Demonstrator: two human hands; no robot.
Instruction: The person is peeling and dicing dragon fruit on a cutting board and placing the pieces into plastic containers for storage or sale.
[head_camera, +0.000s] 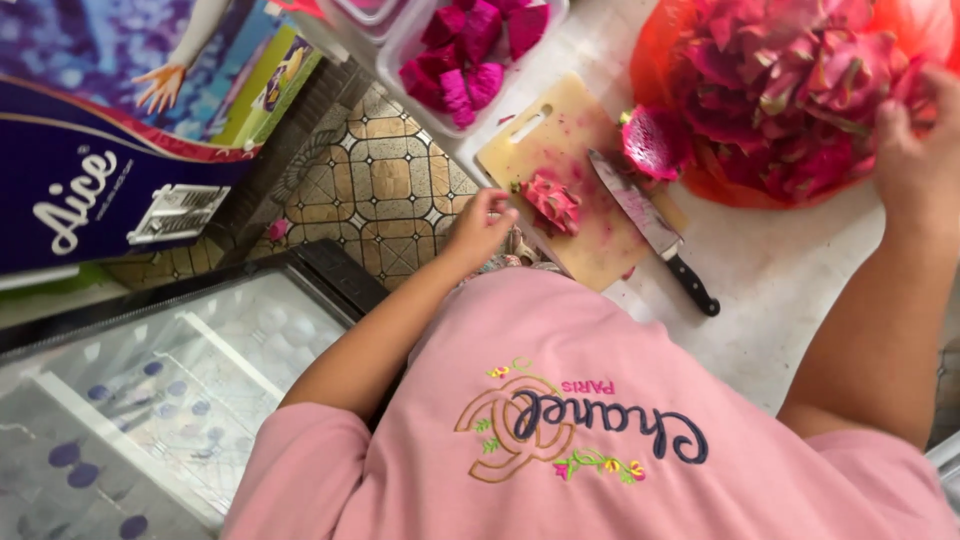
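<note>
My left hand (482, 224) rests at the near left edge of a pale wooden cutting board (590, 250). Its fingers are curled together, and the fingertips sit close to a cut pink dragon fruit piece (552, 203) on the board. My right hand (922, 150) is at the right rim of an orange bag (655, 50) heaped with pink dragon fruit peels (790, 90). Those fingers are among the peels and partly hidden. A half dragon fruit (652, 142) lies at the board's far corner. A black-handled knife (655, 230) lies across the board, handle toward me.
A clear tub (400, 50) of cut dragon fruit chunks stands beyond the board on the white counter (790, 290). To the left are patterned floor tiles (375, 185), a glass-topped chest (150, 390) and blue boxes (90, 170). My pink shirt fills the foreground.
</note>
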